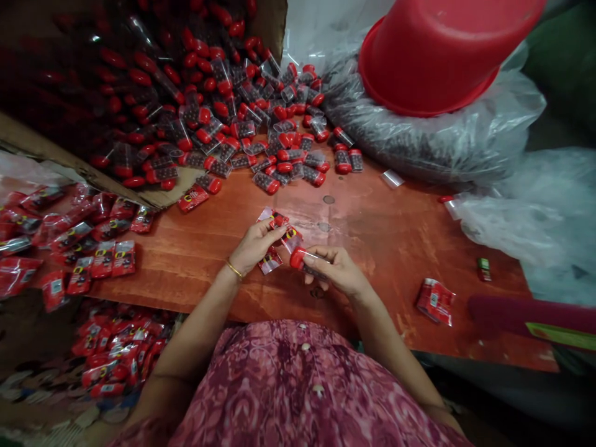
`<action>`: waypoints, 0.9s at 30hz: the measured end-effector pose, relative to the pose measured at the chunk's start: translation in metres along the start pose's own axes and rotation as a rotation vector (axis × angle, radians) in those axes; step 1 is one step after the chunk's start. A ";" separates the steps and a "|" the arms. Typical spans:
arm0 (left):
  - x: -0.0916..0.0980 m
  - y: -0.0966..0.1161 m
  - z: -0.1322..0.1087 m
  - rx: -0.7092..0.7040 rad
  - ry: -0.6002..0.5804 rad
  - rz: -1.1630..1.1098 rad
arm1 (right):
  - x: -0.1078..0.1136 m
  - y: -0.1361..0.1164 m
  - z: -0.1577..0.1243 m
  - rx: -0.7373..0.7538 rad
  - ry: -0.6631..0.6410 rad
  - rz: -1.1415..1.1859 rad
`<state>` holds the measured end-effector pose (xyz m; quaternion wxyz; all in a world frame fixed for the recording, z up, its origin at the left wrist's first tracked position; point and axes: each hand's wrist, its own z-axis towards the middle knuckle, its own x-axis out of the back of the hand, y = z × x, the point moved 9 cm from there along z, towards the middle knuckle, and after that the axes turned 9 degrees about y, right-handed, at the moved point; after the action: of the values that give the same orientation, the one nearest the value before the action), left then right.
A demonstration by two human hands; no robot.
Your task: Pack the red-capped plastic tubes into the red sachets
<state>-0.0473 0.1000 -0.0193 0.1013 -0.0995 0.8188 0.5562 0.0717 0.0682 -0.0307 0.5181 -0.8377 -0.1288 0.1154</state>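
Observation:
My left hand (255,247), with a gold bangle at the wrist, pinches a small red printed packet (291,234) with a clear plastic part. More of these red packets (270,262) lie on the table beneath and beside its fingers. In my right hand (339,271) is a clear tube with a red cap (298,257) and dark contents, its capped end pointing left at the packet. The two hands are close together near the table's front edge. Fingers of the right hand hide much of the tube.
A tipped cardboard box (84,162) spills many red-capped tubes (265,182) over the wooden table (195,261). Filled red packets (114,257) are heaped at left, with more below the edge. A red tub (433,56) sits on a plastic sack (419,146). One packet (436,302) lies at right.

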 end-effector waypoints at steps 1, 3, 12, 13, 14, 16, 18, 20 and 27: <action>0.002 0.000 0.001 -0.006 0.008 0.027 | 0.001 0.000 0.000 -0.001 0.004 0.000; 0.006 0.002 0.002 -0.028 0.046 0.081 | 0.002 -0.002 0.000 0.007 0.021 0.004; 0.001 -0.003 0.000 0.014 0.019 0.084 | 0.001 0.001 0.003 -0.009 0.025 0.000; 0.001 -0.003 0.000 0.009 0.019 0.082 | 0.004 0.000 0.004 0.006 0.050 0.015; 0.001 -0.001 0.000 -0.005 0.021 0.085 | 0.007 -0.001 0.005 0.022 0.073 0.030; 0.002 0.001 0.000 -0.043 0.033 0.096 | 0.008 -0.002 0.006 0.041 0.080 0.041; 0.001 0.002 -0.001 -0.072 0.051 0.110 | 0.005 -0.001 0.007 0.043 0.054 0.042; 0.001 0.000 -0.002 -0.100 0.085 0.104 | 0.004 -0.002 0.007 0.060 0.070 0.062; 0.002 -0.020 -0.008 -0.092 0.271 -0.114 | 0.011 -0.004 0.011 0.185 0.290 0.145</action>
<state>-0.0443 0.0855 -0.0351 0.0168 -0.2245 0.7917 0.5678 0.0782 0.0832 -0.0328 0.5964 -0.8013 0.0190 0.0420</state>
